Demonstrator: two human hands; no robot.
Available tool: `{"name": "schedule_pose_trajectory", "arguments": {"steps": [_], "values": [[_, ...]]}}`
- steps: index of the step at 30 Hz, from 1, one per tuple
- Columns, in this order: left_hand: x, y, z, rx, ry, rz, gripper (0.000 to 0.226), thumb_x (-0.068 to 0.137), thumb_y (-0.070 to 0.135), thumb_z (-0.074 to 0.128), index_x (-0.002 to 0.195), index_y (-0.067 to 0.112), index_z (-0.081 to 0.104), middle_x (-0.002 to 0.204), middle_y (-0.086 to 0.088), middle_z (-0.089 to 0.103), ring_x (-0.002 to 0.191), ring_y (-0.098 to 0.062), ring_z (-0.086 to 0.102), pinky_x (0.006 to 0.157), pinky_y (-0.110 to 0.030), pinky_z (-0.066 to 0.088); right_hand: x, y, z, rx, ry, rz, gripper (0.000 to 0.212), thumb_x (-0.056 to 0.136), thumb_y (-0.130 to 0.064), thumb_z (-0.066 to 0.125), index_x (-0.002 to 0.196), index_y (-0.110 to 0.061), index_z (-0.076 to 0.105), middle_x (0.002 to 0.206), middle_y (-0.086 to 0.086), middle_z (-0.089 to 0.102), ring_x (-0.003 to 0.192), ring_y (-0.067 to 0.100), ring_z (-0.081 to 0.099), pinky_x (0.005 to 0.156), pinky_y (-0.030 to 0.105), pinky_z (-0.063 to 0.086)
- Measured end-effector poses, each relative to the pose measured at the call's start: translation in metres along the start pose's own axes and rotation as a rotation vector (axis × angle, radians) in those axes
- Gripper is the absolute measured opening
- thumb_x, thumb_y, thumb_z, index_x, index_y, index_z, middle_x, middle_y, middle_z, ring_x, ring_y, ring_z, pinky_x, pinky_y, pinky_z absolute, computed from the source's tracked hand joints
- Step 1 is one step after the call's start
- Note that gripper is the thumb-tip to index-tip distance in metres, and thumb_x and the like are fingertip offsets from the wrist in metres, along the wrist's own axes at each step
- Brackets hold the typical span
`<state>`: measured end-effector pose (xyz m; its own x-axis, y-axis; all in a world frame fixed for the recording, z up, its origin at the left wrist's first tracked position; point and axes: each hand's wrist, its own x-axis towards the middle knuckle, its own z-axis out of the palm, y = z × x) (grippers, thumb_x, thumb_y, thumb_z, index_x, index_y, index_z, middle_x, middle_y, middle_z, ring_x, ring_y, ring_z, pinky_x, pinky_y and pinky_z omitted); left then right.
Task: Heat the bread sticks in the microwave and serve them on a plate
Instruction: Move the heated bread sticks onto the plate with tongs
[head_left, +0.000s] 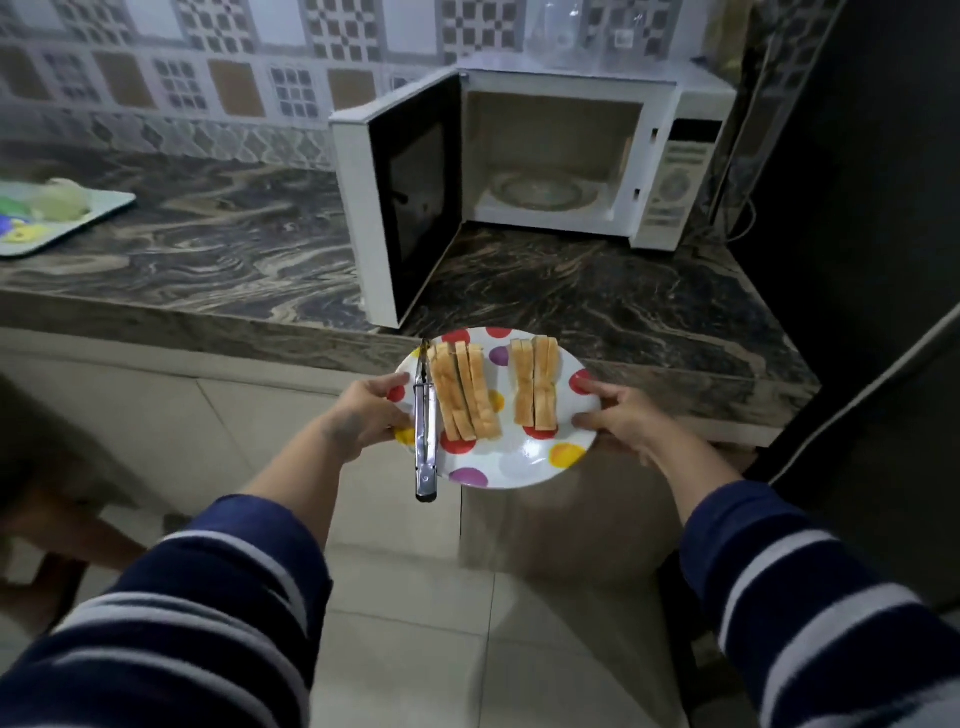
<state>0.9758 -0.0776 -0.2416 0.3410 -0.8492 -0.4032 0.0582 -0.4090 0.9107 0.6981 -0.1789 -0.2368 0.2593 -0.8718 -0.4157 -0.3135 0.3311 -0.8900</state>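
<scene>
Polka-dot plate, gripped at opposite rims by left hand and right hand, carrying two rows of bread sticks beside steel tongs, held just off the marble counter edge before the open microwave, glass turntable bare.

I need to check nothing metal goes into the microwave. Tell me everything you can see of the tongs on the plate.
The tongs look like shiny metal, slim, arms closed together, with a darker cap at the near end. They lie lengthwise along the plate's left side, beside the left stack of bread sticks, tips toward the open microwave, near end overhanging the rim. The left hand grips the plate right beside them; contact is unclear.
</scene>
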Motion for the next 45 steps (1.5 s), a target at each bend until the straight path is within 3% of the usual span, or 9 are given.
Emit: {"name": "schedule_pose_trajectory", "arguments": {"steps": [6, 11, 14, 20, 32, 36, 39, 41, 45], "values": [[-0.055, -0.027, -0.055, -0.027, 0.091, -0.029, 0.068, 0.081, -0.023, 0.054, 0.141, 0.006, 0.043, 0.127, -0.006, 0.046, 0.107, -0.028, 0.055, 0.089, -0.034, 0.05, -0.035, -0.003, 0.057, -0.078, -0.098, -0.05, 0.064, 0.081, 0.008, 0.067, 0.137, -0.016, 0.05, 0.106, 0.005, 0.064, 0.083, 0.019, 0.066, 0.051, 0.022, 0.055], [-0.095, -0.045, -0.107, -0.066, 0.178, -0.035, 0.067, 0.082, -0.023, 0.053, 0.141, 0.007, 0.043, 0.125, -0.004, 0.046, 0.111, -0.024, 0.054, 0.089, -0.03, 0.048, -0.051, -0.006, 0.113, -0.072, -0.203, -0.056, 0.06, 0.083, 0.008, 0.065, 0.135, -0.019, 0.053, 0.122, 0.011, 0.064, 0.105, 0.032, 0.065, 0.087, 0.046, 0.055], [-0.109, -0.052, -0.141, -0.086, 0.215, -0.035, 0.068, 0.081, -0.024, 0.053, 0.141, 0.008, 0.043, 0.128, -0.005, 0.046, 0.107, -0.02, 0.053, 0.088, -0.028, 0.048, -0.055, -0.014, 0.152, -0.025, -0.248, -0.046, 0.061, 0.082, 0.013, 0.062, 0.135, -0.017, 0.053, 0.123, 0.011, 0.062, 0.102, 0.03, 0.065, 0.074, 0.037, 0.057], [-0.104, -0.049, -0.214, -0.103, 0.28, -0.033, 0.068, 0.08, -0.025, 0.052, 0.139, 0.009, 0.047, 0.141, -0.008, 0.045, 0.126, -0.025, 0.048, 0.086, -0.031, 0.049, -0.037, -0.033, 0.229, -0.007, -0.279, -0.038, 0.062, 0.08, 0.014, 0.065, 0.133, -0.017, 0.055, 0.122, 0.01, 0.063, 0.091, 0.026, 0.068, 0.06, 0.034, 0.059], [-0.005, -0.015, -0.331, 0.023, 0.276, -0.012, 0.067, 0.081, -0.023, 0.053, 0.139, 0.009, 0.047, 0.126, -0.006, 0.048, 0.112, -0.023, 0.051, 0.085, -0.031, 0.047, 0.029, -0.085, 0.339, 0.001, -0.222, -0.035, 0.063, 0.081, 0.013, 0.064, 0.135, -0.017, 0.053, 0.121, 0.005, 0.062, 0.079, 0.016, 0.067, 0.047, 0.023, 0.054], [0.05, 0.011, -0.351, 0.041, 0.223, -0.016, 0.065, 0.08, -0.021, 0.056, 0.137, 0.01, 0.049, 0.131, -0.007, 0.048, 0.114, -0.022, 0.051, 0.084, -0.031, 0.049, 0.076, -0.118, 0.349, -0.041, -0.188, -0.077, 0.064, 0.081, 0.013, 0.065, 0.137, -0.015, 0.051, 0.13, 0.009, 0.059, 0.09, 0.022, 0.065, 0.062, 0.027, 0.055], [0.096, 0.035, -0.362, 0.066, 0.191, -0.007, 0.065, 0.08, -0.019, 0.059, 0.136, 0.012, 0.05, 0.128, -0.003, 0.049, 0.11, -0.015, 0.048, 0.074, -0.029, 0.052, 0.12, -0.143, 0.354, -0.113, -0.138, -0.118, 0.065, 0.081, 0.011, 0.066, 0.138, -0.015, 0.05, 0.132, 0.01, 0.058, 0.105, 0.026, 0.061, 0.086, 0.032, 0.053], [0.131, 0.049, -0.367, 0.088, 0.179, 0.009, 0.065, 0.08, -0.018, 0.06, 0.137, 0.013, 0.049, 0.127, -0.001, 0.049, 0.111, -0.014, 0.05, 0.07, -0.03, 0.053, 0.152, -0.159, 0.357, -0.099, -0.12, -0.117, 0.064, 0.082, 0.012, 0.064, 0.139, -0.013, 0.049, 0.133, 0.01, 0.057, 0.106, 0.026, 0.06, 0.084, 0.033, 0.053], [0.198, 0.077, -0.372, 0.209, 0.164, 0.038, 0.068, 0.08, -0.014, 0.064, 0.14, 0.015, 0.046, 0.121, 0.001, 0.051, 0.109, -0.017, 0.052, 0.087, -0.035, 0.052, 0.209, -0.185, 0.362, -0.072, -0.071, -0.079, 0.065, 0.083, 0.015, 0.06, 0.14, -0.014, 0.046, 0.132, 0.013, 0.057, 0.112, 0.031, 0.059, 0.084, 0.032, 0.051]]}}
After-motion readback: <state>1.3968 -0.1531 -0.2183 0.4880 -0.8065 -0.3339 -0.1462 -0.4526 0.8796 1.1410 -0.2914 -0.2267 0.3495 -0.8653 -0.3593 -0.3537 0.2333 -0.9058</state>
